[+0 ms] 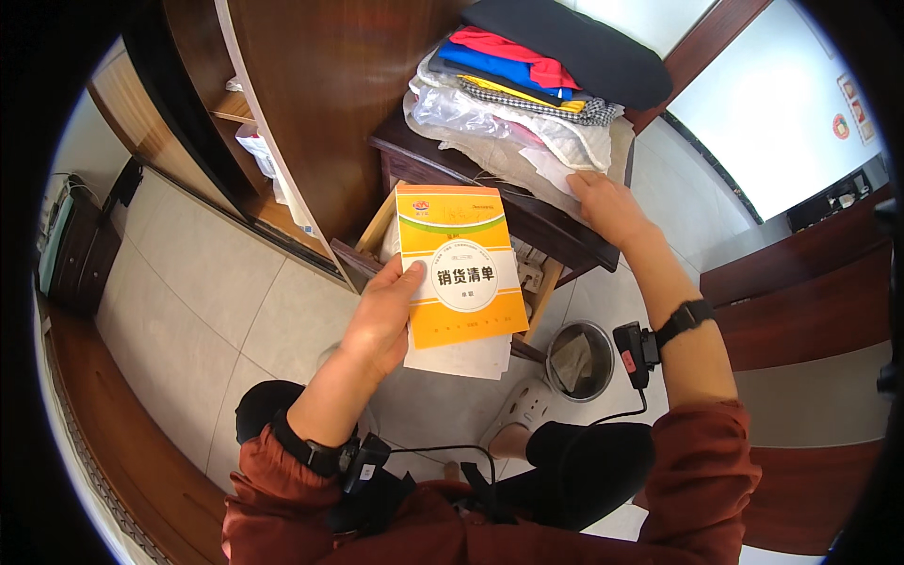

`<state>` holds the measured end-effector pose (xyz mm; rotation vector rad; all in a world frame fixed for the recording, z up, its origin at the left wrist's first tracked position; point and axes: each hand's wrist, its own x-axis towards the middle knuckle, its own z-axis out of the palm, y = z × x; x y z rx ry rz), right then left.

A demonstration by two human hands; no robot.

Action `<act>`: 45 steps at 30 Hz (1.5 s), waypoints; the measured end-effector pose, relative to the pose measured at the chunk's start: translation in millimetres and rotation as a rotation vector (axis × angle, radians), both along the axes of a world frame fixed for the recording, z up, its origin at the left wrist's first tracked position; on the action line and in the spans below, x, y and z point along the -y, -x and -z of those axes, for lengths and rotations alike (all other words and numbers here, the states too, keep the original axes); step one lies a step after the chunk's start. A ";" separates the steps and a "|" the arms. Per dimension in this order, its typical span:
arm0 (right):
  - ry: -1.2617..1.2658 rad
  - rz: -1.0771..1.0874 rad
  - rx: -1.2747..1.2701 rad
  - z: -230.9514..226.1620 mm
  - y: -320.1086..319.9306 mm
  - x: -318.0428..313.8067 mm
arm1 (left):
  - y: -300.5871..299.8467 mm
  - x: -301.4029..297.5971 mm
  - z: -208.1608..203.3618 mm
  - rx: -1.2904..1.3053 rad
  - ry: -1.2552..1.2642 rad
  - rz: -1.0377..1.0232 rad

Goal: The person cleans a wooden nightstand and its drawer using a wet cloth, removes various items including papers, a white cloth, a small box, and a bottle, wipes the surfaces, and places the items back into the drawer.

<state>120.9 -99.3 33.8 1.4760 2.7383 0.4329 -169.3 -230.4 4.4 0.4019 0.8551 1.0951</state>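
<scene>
My left hand (381, 315) is closed on an orange and white receipt book (461, 325), thumb on its front cover. White paper sheets (457, 361) stick out below the book in the same grip. Higher up, my right hand (607, 207) reaches to the top of a dark wooden nightstand (551, 226), its fingers pinching the edge of a white sheet of paper (548, 171). That sheet lies beside a pile of folded clothes (527, 80), on a beige cloth. Under the book, an open drawer (379, 226) holds items mostly hidden from view.
A metal bin (579, 363) with something crumpled inside stands on the tiled floor by my shoe (527, 405). To the left is a tall wooden wardrobe (311, 122) with open shelves. A cable (443, 448) runs between the bands on my forearms.
</scene>
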 end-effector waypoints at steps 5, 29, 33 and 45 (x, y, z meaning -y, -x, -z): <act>-0.111 0.065 0.014 6.8 -9.0 -6.7 | -5.2 1.5 1.8 -0.001 0.008 0.024; 0.056 -0.324 -0.629 18.3 42.3 161.0 | -35.3 -12.2 35.8 0.139 0.017 0.171; 0.098 0.016 -1.068 5.5 37.7 160.9 | -31.0 -8.1 30.2 0.100 -0.048 0.194; 0.657 0.476 -1.921 33.4 53.1 123.9 | -21.7 -2.0 28.6 0.239 0.068 0.372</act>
